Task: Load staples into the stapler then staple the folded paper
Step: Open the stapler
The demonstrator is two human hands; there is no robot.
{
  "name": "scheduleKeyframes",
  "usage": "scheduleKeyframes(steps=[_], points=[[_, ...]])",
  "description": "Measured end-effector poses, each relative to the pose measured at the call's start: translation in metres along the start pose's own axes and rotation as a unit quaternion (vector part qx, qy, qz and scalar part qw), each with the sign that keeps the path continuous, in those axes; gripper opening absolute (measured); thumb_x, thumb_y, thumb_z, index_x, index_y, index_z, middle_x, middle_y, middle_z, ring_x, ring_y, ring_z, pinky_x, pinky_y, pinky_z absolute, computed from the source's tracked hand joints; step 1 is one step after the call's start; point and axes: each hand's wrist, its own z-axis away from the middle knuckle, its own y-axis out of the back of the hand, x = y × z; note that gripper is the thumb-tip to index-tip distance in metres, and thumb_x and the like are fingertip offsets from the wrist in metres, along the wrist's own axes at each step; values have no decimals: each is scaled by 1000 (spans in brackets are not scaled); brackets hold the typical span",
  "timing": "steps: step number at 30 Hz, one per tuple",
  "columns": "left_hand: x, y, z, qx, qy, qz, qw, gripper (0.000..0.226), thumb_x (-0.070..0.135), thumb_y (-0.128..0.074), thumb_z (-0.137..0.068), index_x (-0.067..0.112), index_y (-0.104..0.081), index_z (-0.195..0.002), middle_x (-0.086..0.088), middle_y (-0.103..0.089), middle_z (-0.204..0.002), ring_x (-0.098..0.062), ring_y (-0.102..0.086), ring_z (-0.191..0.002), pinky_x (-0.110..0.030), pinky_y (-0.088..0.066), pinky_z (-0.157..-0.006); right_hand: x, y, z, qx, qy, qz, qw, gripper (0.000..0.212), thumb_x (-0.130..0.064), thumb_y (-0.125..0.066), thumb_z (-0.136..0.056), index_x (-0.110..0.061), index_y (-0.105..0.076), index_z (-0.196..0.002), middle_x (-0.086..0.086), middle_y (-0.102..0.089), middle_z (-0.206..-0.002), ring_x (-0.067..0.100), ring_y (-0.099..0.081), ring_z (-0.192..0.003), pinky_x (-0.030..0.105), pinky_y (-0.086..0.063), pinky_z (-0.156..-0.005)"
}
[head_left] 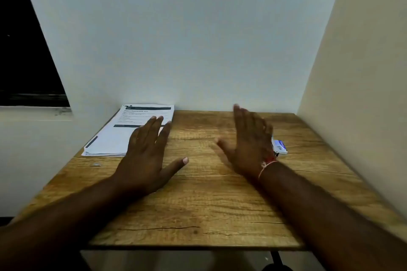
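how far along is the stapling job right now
Nothing looks done. Both the left hand and right hand are open and empty above the table. The paper stack lies untouched at left; a small box sits behind the right hand. Loading and stapling remain.

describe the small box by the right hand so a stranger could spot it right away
Start at the wooden table and go to its right side, just behind the right hand. There lies a small white and blue box, partly hidden by that hand. It is the only coloured item there; the white printed papers lie far left.
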Motion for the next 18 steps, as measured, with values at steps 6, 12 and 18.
scheduleKeyframes(steps=[6, 12, 18], points=[[9, 5, -40, 8, -4, 51, 999, 90, 83, -51, -100, 31, -36, -171, 7, -34, -181, -17, -12, -174, -43, -12, -139, 80, 15, -22, -120, -244, 84, 959, 80, -79, -53, -93, -20, -58, -146, 12, -59, -154, 40, -46, -146, 55, -33, -121], [12, -6, -77, 41, -2, 92, 995, 72, 78, -58, -100, 31, -63, -154, 8, -67, -154, -17, -57, -148, -34, -42, -123, 85, 10, -31, -124, -217, 73, 966, 51, -60, -59, -103, -33, -67, -146, 2, -68, -150, 31, -54, -145, 51, -30, -119], [8, -20, -69, 24, -27, 106, 994, 72, 78, -66, -96, 36, -61, -154, 15, -65, -149, -9, -58, -140, -26, -45, -113, 73, 5, -31, -88, -163, -40, 982, 49, -47, -73, -103, -31, -66, -149, 3, -70, -148, 28, -65, -136, 48, -43, -120]])
